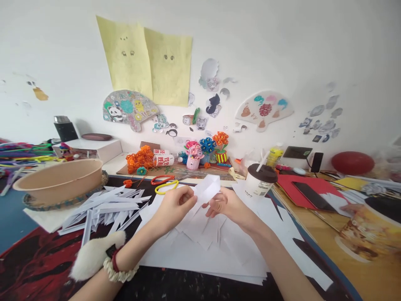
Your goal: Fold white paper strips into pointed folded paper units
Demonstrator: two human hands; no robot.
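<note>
A small piece of white paper (209, 188), bent over at its top, is held up between my two hands. My left hand (178, 205) pinches its left edge between thumb and fingers. On the right edge, my right hand (227, 207) grips it with fingers curled behind. Below lie loose white paper pieces (205, 234) on a stack of larger white sheets (200, 263). To the left is a heap of folded white paper strips (106, 209). Scissors with red and yellow handles (167, 187) rest just behind my left hand.
A lidded paper cup with a straw (258, 182) stands behind my right hand. At left sits a beige basin (59, 179). Pipe-cleaner flowers in pots (193, 154) line the back. A phone (313, 196) lies on red paper at right, near a large printed bucket (372, 230).
</note>
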